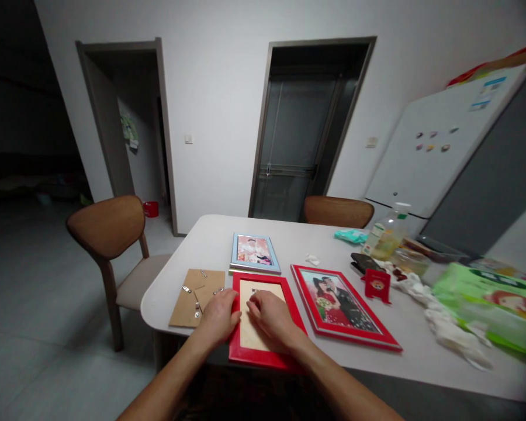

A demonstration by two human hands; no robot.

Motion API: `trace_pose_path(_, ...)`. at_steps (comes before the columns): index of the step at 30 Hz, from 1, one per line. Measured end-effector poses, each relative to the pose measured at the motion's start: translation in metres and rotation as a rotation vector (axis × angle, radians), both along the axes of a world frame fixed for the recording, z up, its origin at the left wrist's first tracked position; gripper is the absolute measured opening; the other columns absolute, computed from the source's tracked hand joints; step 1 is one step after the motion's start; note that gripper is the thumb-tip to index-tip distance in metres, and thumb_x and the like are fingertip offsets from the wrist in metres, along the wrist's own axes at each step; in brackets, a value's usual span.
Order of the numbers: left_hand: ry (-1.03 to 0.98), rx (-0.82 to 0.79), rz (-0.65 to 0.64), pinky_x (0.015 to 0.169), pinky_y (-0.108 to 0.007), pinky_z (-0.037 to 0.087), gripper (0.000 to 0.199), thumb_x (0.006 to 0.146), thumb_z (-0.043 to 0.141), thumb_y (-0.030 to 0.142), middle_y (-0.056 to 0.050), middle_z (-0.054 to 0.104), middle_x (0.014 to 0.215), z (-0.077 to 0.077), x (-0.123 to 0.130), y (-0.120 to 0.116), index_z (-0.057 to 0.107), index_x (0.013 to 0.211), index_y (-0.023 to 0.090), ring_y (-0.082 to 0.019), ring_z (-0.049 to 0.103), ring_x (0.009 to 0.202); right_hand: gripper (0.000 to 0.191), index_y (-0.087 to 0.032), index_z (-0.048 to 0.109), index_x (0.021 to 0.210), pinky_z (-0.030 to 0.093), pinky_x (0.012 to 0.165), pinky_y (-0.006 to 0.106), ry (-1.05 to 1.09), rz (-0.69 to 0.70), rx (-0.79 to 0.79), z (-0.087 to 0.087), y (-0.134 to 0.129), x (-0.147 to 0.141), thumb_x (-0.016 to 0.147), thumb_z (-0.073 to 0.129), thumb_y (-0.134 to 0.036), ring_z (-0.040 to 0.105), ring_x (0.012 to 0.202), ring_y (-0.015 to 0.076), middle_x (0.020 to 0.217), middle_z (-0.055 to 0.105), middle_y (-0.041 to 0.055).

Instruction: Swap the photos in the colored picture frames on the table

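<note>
Left hand (220, 316) curled over the left edge of a red frame (289, 286) at the worktop's (201, 248) near edge, right hand (269, 316) with fingers bent in over its cream panel (256, 336), brown backing board (184, 310) to the left

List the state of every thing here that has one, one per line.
Near red frame, flat, no photo showing
Left hand, curled at its left edge
Right hand, fingers bent over its pale panel
Right red frame, flat, face up
Blue frame, flat, face up
Brown board, flat, off any frame
Bottle, upright, capped, partly full
Refrigerator, shut
</note>
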State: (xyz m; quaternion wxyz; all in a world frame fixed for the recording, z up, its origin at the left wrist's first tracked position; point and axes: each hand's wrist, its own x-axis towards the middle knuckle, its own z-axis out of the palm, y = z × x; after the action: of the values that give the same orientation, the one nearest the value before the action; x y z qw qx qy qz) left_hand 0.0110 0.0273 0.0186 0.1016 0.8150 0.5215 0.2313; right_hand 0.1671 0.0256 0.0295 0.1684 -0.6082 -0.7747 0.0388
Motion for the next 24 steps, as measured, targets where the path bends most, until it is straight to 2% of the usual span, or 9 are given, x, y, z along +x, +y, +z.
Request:
trace_pose_path(3,0.024,0.000,0.055,0.094,-0.033,0.030,0.036,0.072,0.050,0.021,-0.008,0.052,0.114,-0.002,-0.012,0.006,0.047,0.108,0.017,-0.020,0.043,0.108,0.030,-0.016,0.061,0.069,0.030,0.056,0.024,-0.056,-0.007,-0.002,0.001,0.005,-0.021,0.080,0.038,-0.032,0.055,0.068,0.0157,0.074,0.062,0.0068)
trace_pose_path(6,0.051,-0.003,0.089,0.094,-0.034,0.029,0.036,0.072,0.050,0.022,-0.009,0.051,0.115,-0.004,-0.030,0.012,0.048,0.108,0.016,-0.021,0.043,0.109,0.027,-0.017,0.060,0.073,0.029,0.055,0.025,-0.070,-0.024,-0.026,0.003,0.011,-0.033,0.080,0.038,-0.031,0.057,0.068,0.0168,0.076,0.063,0.0073)
trace_pose_path(13,0.103,-0.055,0.113,0.092,-0.034,0.031,0.045,0.070,0.053,0.036,-0.012,0.049,0.118,-0.001,-0.079,0.009,0.048,0.109,0.014,-0.024,0.043,0.110,0.026,-0.016,0.060,0.076,0.032,0.056,0.025,-0.055,-0.091,-0.071,0.005,0.017,-0.027,0.080,0.037,-0.029,0.057,0.070,0.0184,0.079,0.063,0.0086)
trace_pose_path(17,0.121,-0.084,0.110,0.094,-0.040,0.029,0.057,0.064,0.057,0.047,-0.013,0.043,0.124,-0.005,-0.084,0.005,0.046,0.111,0.016,-0.029,0.033,0.117,0.026,-0.017,0.059,0.080,0.034,0.059,0.027,-0.058,-0.085,-0.042,0.004,0.017,-0.031,0.079,0.037,-0.030,0.056,0.073,0.0190,0.081,0.061,0.0087)
trace_pose_path(19,0.124,-0.091,0.110,0.093,-0.043,0.028,0.059,0.064,0.057,0.049,-0.013,0.042,0.124,-0.007,-0.081,0.005,0.045,0.112,0.017,-0.030,0.032,0.118,0.025,-0.018,0.059,0.085,0.035,0.064,0.028,-0.056,-0.021,-0.008,0.006,0.014,-0.041,0.078,0.039,-0.032,0.053,0.080,0.0197,0.087,0.059,0.0091)
trace_pose_path(21,0.121,-0.094,0.105,0.093,-0.042,0.029,0.055,0.066,0.055,0.047,-0.012,0.042,0.124,-0.008,-0.079,0.006,0.045,0.112,0.018,-0.028,0.034,0.117,0.028,-0.019,0.059,0.088,0.035,0.070,0.029,-0.065,0.112,0.001,0.006,0.009,-0.054,0.076,0.042,-0.038,0.050,0.087,0.0203,0.091,0.057,0.0088)
trace_pose_path(24,0.113,-0.091,0.085,0.093,-0.037,0.030,0.045,0.071,0.051,0.041,-0.011,0.045,0.121,-0.007,-0.083,0.006,0.047,0.109,0.018,-0.025,0.036,0.115,0.042,-0.018,0.057,0.090,0.033,0.076,0.034,-0.122,0.298,-0.028,0.003,0.001,-0.072,0.067,0.049,-0.051,0.047,0.090,0.0229,0.093,0.055,0.0093)
